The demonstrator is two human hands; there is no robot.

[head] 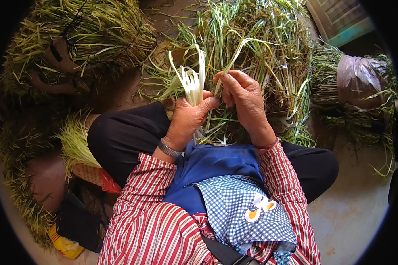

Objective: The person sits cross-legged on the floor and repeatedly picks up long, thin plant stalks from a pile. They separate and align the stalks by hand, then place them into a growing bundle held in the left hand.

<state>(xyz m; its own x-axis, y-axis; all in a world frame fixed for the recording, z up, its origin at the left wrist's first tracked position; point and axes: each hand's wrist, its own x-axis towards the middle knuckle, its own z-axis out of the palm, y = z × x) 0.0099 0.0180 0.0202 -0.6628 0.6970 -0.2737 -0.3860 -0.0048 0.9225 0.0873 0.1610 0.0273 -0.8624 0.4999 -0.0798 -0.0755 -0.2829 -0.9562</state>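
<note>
My left hand (pixel 188 118) is closed around a small bundle of pale, chive-like stalks (pixel 192 86), whose white ends point away from me. Close beside it, my right hand (pixel 247 101) pinches a yellow-green stalk (pixel 236 57) between thumb and fingers. That stalk bends over to the right at its far end, and its lower part runs down by my left thumb. Beyond both hands spreads a large heap of unsorted green stalks (pixel 278 56) with brown, dry strands mixed in. Loose trimmings (pixel 215 131) lie below the hands, before the blue apron (pixel 225 157).
A big pile of leafy stalks (pixel 109 29) lies at the far left. By my left knee rests a neat pale-green bunch (pixel 78 142). On the right is a bundle wrapped in plastic (pixel 360 82). A panelled door (pixel 340 20) stands far right; a yellow packet (pixel 64 243) lies lower left.
</note>
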